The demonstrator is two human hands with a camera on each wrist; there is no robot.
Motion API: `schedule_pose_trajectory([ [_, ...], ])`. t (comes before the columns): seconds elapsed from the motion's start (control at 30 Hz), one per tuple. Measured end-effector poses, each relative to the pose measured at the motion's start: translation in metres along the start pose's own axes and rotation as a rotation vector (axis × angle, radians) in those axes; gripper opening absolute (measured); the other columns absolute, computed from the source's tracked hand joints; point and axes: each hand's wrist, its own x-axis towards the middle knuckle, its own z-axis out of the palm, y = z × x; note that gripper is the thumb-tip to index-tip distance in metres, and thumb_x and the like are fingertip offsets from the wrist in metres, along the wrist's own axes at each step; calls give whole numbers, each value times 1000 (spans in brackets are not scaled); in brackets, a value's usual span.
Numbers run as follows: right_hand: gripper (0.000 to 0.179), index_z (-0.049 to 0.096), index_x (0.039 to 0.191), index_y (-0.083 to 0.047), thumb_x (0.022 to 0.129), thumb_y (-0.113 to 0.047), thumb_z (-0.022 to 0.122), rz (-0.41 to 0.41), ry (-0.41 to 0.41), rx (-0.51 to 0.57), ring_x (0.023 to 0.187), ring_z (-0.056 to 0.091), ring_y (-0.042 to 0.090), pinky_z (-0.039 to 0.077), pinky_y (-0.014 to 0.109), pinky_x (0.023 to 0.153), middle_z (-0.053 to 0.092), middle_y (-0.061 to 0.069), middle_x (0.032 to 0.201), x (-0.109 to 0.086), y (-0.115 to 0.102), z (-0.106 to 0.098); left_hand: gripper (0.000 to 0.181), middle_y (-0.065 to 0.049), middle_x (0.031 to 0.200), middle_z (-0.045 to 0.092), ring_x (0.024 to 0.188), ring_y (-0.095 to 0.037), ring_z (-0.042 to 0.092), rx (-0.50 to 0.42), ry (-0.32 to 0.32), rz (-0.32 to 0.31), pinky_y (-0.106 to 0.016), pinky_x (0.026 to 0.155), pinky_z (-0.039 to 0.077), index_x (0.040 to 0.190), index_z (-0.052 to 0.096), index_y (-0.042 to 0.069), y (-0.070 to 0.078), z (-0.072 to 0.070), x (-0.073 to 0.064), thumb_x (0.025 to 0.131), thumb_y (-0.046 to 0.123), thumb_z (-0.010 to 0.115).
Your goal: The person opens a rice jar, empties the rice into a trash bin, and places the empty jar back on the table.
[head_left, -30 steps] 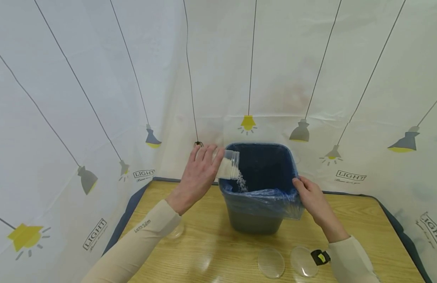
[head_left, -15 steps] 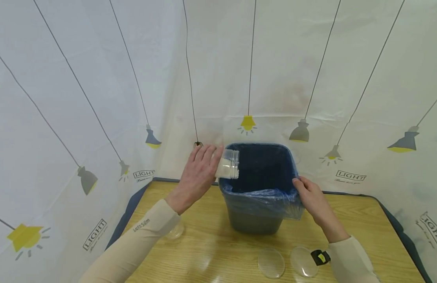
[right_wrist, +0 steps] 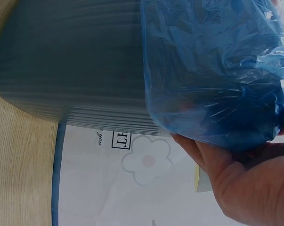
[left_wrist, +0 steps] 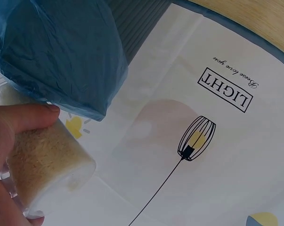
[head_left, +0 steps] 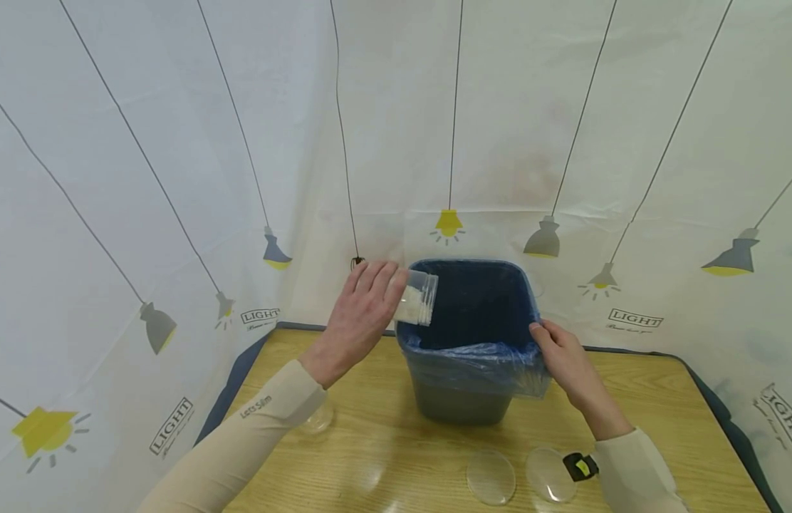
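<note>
My left hand (head_left: 364,306) grips a clear plastic jar (head_left: 417,303), tipped on its side with its threaded mouth over the left rim of a dark bin (head_left: 460,402). Pale rice-like grains (left_wrist: 50,157) fill much of the jar in the left wrist view. A blue plastic bag (head_left: 482,365) lines the bin and folds down over its outside. At the bin's right rim, my right hand (head_left: 569,363) holds the edge with the thumb on top. In the right wrist view, its fingers curl under the overhanging bag (right_wrist: 212,75).
Two clear round lids (head_left: 491,477) lie on the wooden table (head_left: 370,442) in front of the bin. A round clear object (head_left: 318,419) sits partly behind the left sleeve. Close behind the bin hangs a white sheet (head_left: 396,142) printed with lamps.
One second ago grains were falling from the jar's mouth into the bin; no stream shows now. The jar's mouth has shifted slightly to the right. My right hand stays put.
</note>
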Motion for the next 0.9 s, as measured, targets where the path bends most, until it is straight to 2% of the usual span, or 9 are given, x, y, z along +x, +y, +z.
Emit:
schedule_pose_trajectory([
  [0.2, 69, 22, 157, 14, 113, -39, 32, -2, 4, -3, 150, 23, 52, 23, 64, 119, 24, 37, 161, -1, -2, 0, 52, -18, 140, 54, 131, -36, 49, 19, 3, 7, -51, 116, 35, 143, 49, 4, 1, 0, 0, 94, -4, 65],
  [0.5, 70, 20, 157, 14, 113, -40, 31, 2, -3, -6, 149, 22, 53, 23, 65, 118, 23, 37, 161, -1, -2, 0, 53, -18, 144, 52, 134, -36, 47, 43, -28, 8, -50, 119, 31, 146, 46, 5, 2, 0, -2, 96, -4, 63],
  [0.73, 69, 22, 157, 13, 113, -39, 33, 8, 6, -3, 150, 23, 51, 23, 64, 119, 25, 36, 161, -3, -3, 0, 55, -18, 143, 52, 133, -36, 47, 47, -18, 18, -50, 118, 34, 145, 47, 4, 2, 1, -3, 94, -6, 64],
  [0.9, 69, 23, 157, 14, 113, -39, 32, 2, 8, -12, 149, 23, 52, 23, 65, 118, 25, 37, 160, -2, -3, 0, 56, -18, 143, 52, 133, -36, 47, 31, -9, 12, -50, 119, 31, 145, 47, 5, 2, 2, -4, 93, -6, 65],
])
